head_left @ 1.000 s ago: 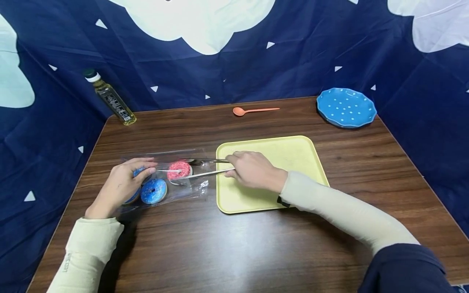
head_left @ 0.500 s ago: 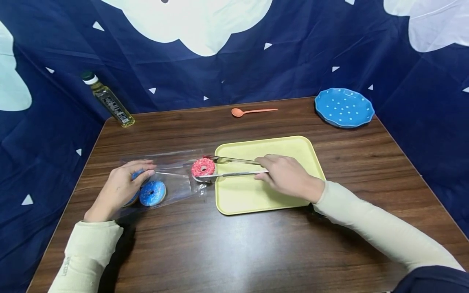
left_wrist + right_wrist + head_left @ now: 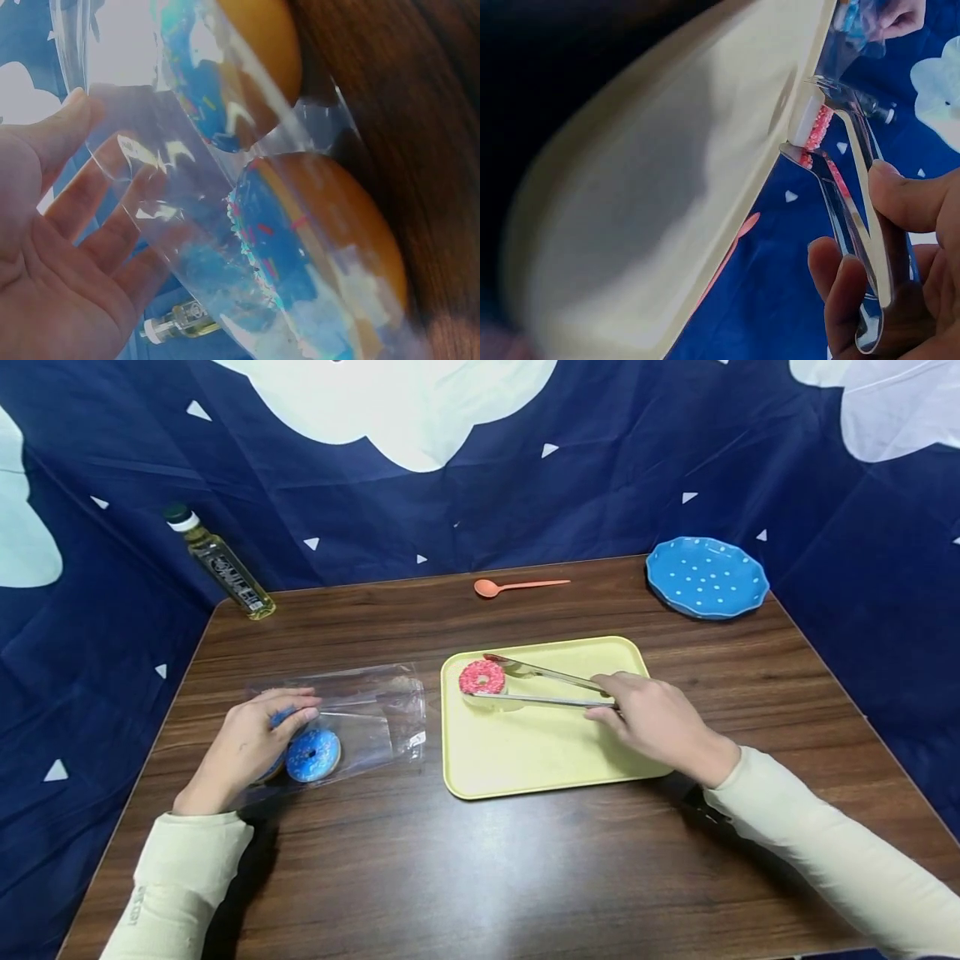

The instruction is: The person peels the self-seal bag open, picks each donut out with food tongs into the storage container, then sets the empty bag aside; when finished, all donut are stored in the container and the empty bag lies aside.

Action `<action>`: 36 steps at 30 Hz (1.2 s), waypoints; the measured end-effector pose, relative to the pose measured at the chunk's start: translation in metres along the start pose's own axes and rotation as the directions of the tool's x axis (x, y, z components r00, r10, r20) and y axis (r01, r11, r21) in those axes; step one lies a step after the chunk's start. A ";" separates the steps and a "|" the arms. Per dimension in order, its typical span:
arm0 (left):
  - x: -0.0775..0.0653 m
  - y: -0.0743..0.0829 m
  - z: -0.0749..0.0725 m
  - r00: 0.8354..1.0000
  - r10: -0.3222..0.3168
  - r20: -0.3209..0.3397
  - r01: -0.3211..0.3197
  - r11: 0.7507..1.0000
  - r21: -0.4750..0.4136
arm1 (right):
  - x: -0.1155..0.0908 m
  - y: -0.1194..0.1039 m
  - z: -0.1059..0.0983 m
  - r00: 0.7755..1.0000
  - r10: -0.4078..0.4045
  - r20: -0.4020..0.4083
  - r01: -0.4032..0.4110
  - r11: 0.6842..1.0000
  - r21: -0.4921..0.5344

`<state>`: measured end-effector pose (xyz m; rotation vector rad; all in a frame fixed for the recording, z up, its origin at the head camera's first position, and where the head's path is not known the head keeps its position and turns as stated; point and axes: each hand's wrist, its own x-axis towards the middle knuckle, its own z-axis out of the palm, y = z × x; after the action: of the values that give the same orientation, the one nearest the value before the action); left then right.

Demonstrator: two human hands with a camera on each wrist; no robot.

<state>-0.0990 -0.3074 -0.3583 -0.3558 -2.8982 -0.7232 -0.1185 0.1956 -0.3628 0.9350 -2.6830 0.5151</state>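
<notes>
My left hand (image 3: 243, 747) pinches the upper film of a clear plastic bag (image 3: 367, 735), its thumb in front and fingers behind the film in the left wrist view. Inside the bag lie blue-iced donuts with sprinkles; one blue donut (image 3: 313, 755) shows whole, while others are partly hidden under the hand. My right hand (image 3: 660, 718) grips metal tongs (image 3: 555, 700). Between the tongs' ends is a pink-iced donut (image 3: 482, 677), over the left back part of a yellow tray (image 3: 517, 760). The right wrist view shows this donut (image 3: 802, 124) edge-on, close above the tray.
An orange spoon (image 3: 487, 587) lies at the table's back edge. A blue dotted plate (image 3: 707, 581) is at the back right corner. At the back left corner stands an oil bottle (image 3: 228, 568). Dark blue cloth (image 3: 450, 527) with white clouds hangs behind the wooden table (image 3: 375, 868).
The right hand has drawn the pink donut with the tongs out of the bag, rightward, and over the tray. The left hand has stayed at the bag.
</notes>
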 end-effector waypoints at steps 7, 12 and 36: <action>-0.001 -0.001 0.001 1.000 0.015 -0.009 -0.015 1.000 -0.002 | -0.012 0.014 -0.005 0.999 0.042 -0.031 -0.043 0.999 -0.025; -0.001 0.000 0.000 1.000 0.020 -0.011 -0.020 1.000 0.005 | -0.015 0.020 -0.004 0.998 0.054 -0.035 -0.055 0.998 -0.036; 0.000 0.002 0.001 1.000 -0.012 0.001 0.012 1.000 -0.005 | -0.010 0.019 -0.006 0.994 0.089 -0.058 -0.092 0.994 -0.050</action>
<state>-0.0989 -0.3052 -0.3586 -0.3402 -2.9017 -0.7329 -0.1227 0.2173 -0.3655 0.7758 -2.6843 0.4791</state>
